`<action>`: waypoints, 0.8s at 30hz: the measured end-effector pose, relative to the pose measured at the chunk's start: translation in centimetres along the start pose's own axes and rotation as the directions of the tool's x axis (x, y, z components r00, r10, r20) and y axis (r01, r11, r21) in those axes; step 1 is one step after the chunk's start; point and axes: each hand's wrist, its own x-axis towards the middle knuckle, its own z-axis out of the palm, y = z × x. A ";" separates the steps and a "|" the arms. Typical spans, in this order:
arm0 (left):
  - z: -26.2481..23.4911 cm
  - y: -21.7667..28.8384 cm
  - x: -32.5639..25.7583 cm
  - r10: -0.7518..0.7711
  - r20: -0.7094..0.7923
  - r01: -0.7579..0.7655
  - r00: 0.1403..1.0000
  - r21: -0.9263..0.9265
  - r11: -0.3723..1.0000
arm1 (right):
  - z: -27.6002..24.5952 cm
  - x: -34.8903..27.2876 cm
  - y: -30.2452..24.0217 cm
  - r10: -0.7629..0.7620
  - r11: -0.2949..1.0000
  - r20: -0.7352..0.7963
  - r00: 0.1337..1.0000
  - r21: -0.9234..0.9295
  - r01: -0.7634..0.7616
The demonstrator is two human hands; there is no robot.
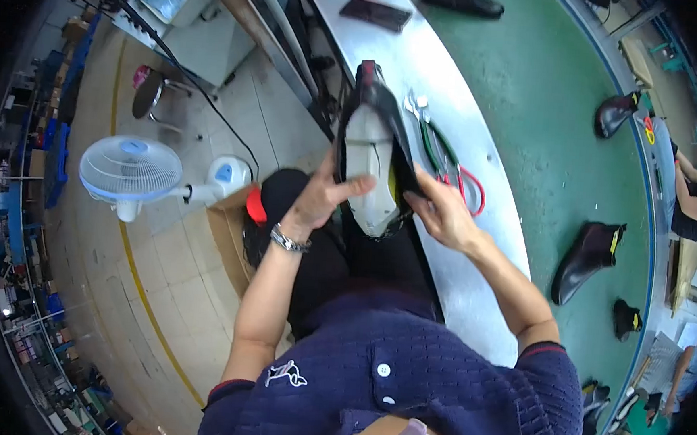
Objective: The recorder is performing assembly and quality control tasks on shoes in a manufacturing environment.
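Between my two hands is a black leather boot upper (383,99) around a pale shoe last (365,158), with its underside facing up. My left hand (318,195) grips the left edge, its thumb lying across the pale bottom. On the right, my right hand (442,212) pinches the black leather edge, which stands away from the last there. A yellowish lining shows inside that gap. Just beyond my right hand, pincers with green handles (438,143) and a tool with red loop handles (473,192) lie on the metal bench (483,251).
A dark phone (376,13) rests farther up the bench. Dark boots (588,262) stand on the green surface (525,125) to the right. At left are a white-and-blue fan (131,172), a stool (148,94) and a cardboard box (230,237). Other people work at the far right.
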 end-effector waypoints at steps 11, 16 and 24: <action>3.1 -2.7 5.5 0.527 0.138 -0.526 0.838 0.460 0.716 | -7.7 1.8 -5.9 0.198 0.966 -0.096 0.976 0.185 -0.178; 6.4 -4.7 5.7 0.493 0.199 -0.469 0.847 0.716 0.517 | -11.5 2.2 -6.7 0.258 0.965 -0.012 0.966 -0.041 -0.259; 8.7 -1.8 9.0 0.246 0.062 -0.246 0.967 -0.015 0.969 | -15.3 2.8 -6.0 0.330 0.942 0.246 0.912 -0.148 -0.301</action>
